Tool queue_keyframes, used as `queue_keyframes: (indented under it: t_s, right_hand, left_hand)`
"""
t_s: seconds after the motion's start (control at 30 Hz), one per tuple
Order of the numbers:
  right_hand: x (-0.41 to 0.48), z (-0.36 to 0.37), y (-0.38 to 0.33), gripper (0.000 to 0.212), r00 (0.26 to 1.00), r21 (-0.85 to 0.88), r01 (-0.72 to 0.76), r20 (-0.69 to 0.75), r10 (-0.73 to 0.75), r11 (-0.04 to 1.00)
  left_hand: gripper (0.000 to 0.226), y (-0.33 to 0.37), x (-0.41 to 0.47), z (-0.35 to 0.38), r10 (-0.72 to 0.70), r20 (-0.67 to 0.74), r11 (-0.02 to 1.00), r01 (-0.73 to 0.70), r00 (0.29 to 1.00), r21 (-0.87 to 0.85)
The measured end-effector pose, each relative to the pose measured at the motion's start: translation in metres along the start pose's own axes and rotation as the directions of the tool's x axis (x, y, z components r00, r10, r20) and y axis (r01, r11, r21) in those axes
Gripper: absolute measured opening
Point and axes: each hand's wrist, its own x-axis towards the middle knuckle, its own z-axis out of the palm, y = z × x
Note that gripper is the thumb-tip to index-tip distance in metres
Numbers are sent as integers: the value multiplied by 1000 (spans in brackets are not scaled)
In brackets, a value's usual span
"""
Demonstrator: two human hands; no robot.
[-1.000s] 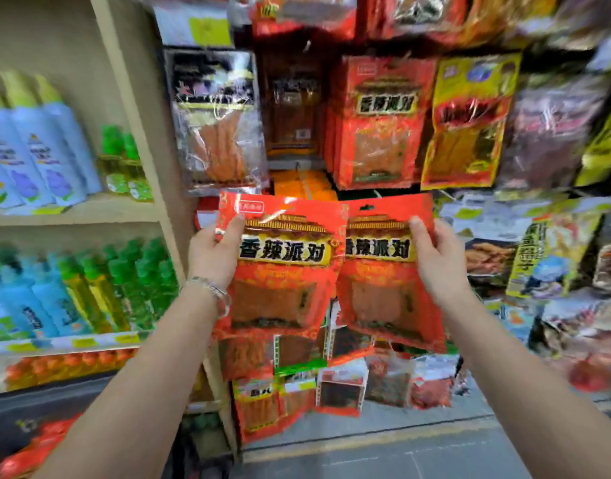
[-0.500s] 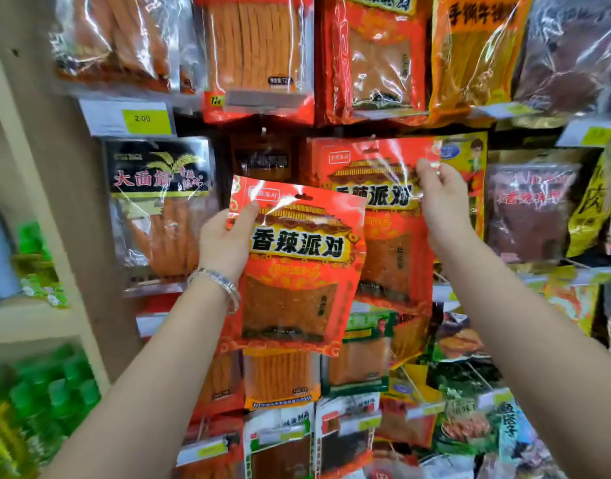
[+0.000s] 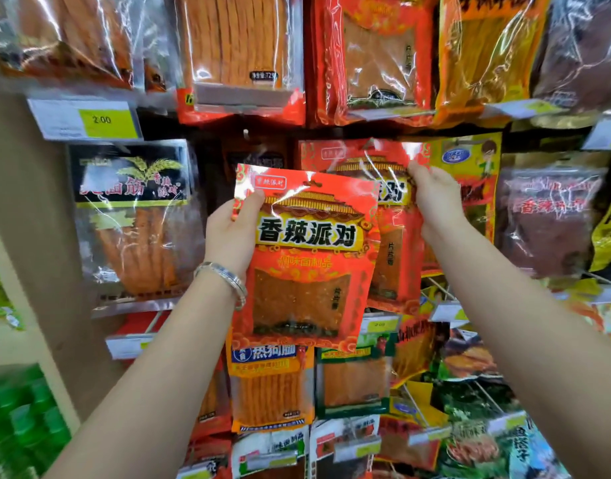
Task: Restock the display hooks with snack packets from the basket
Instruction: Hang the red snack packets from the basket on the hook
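Two matching red snack packets with yellow name bands are up in front of the hook wall. My left hand (image 3: 232, 233) grips the nearer red packet (image 3: 304, 264) by its upper left edge, thumb across the front. My right hand (image 3: 435, 198) pinches the second red packet (image 3: 359, 160) at its top right, held higher and further back, up against the packets hanging in that column. A bare hook tip (image 3: 246, 133) shows in the dark gap above the nearer packet. The basket is out of view.
Hanging snack packets fill the wall: a clear black-labelled one (image 3: 134, 216) at left, orange strips (image 3: 242, 46) above, a yellow packet (image 3: 470, 167) right of my right hand. Price tags (image 3: 86, 119) stick out on hook ends. A beige shelf post (image 3: 24, 219) and green bottles (image 3: 24, 416) stand at left.
Both hands have risen from below the row up to hook level. The right hand carried its packet up and back to the hanging column; the left packet followed, staying nearer to me.
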Motion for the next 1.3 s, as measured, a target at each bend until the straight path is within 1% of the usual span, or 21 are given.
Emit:
queue_keyframes:
  t_s: [0.1,0.13,0.2,0.23,0.27,0.3,0.33,0.37,0.4,0.43,0.47,0.53,0.6,0.63,0.67,0.73,0.83,0.9,1.03,1.2,1.3]
  right_hand:
    - [1,-2,8,20,997,-99,49,-47,-54,994]
    - [-1,-3,11,28,995,-112,61,-74,-69,992]
    - [-5,-8,17,36,973,-194,134,-157,-166,972]
    - [-7,-10,20,31,961,-216,174,-176,-213,961]
    - [-9,-12,21,21,965,-174,184,-156,-212,967]
    - [-13,-12,19,13,982,-83,155,-99,-163,984]
    - [-15,-11,18,17,996,13,93,-4,-93,996]
    - [-17,-11,16,26,994,46,29,102,-34,999]
    - [-17,-11,15,36,982,21,-2,189,-2,1000]
    - [-18,-10,13,43,972,3,-13,233,12,1000]
    - [-17,-11,13,41,970,8,6,243,-8,1000]
    - [-12,-14,8,15,975,44,90,199,-97,995]
    - [-6,-18,-1,8,973,17,173,153,-174,985]
    - [-3,-20,-5,8,969,11,200,144,-199,980]
    - [0,-20,-9,9,966,12,219,140,-219,976]
    - [5,-20,-14,12,961,20,238,140,-239,971]
    - [14,-16,-18,23,970,10,217,111,-217,976]
    - [20,-13,-18,24,978,10,179,108,-179,984]
    - [27,-9,-11,16,983,10,128,132,-128,992]
    - [29,-6,-1,34,986,3,86,146,-85,996]
    - [29,-6,-1,20,984,12,114,133,-115,993]
  left_hand:
    - [41,1,0,11,-26,-10,999,26,1000,-21]
    - [41,2,-1,15,-23,-23,999,23,999,-25]
    - [38,2,-1,25,-5,-30,1000,4,1000,-27]
    - [34,2,-2,30,4,-29,1000,-5,1000,-19]
    - [32,2,-3,35,13,-31,1000,-14,999,-17]
    - [33,3,-3,40,19,-35,1000,-20,999,-20]
    - [33,4,-5,47,21,-32,999,-22,999,-24]
    - [31,5,-6,53,29,-33,999,-29,999,-15]
    - [28,5,-6,59,42,-33,999,-42,999,-2]
    - [26,6,-6,65,65,-38,998,-64,997,20]
    - [23,6,-6,71,96,-37,995,-95,995,27]
    - [15,8,-5,79,223,-24,975,-222,975,32]
    - [49,13,-4,81,354,34,928,-356,935,111]
    - [63,16,-3,81,419,79,883,-426,904,198]
    - [69,19,-3,83,480,139,817,-499,866,290]
    - [70,23,-4,87,542,249,695,-594,803,405]
    - [69,30,-8,99,537,327,625,-627,778,465]
    - [66,31,-8,102,535,348,591,-636,769,497]
    - [65,32,-6,103,520,345,618,-623,781,479]
    - [66,27,-4,104,528,344,613,-629,776,479]
    - [66,25,-1,104,535,342,616,-634,773,468]
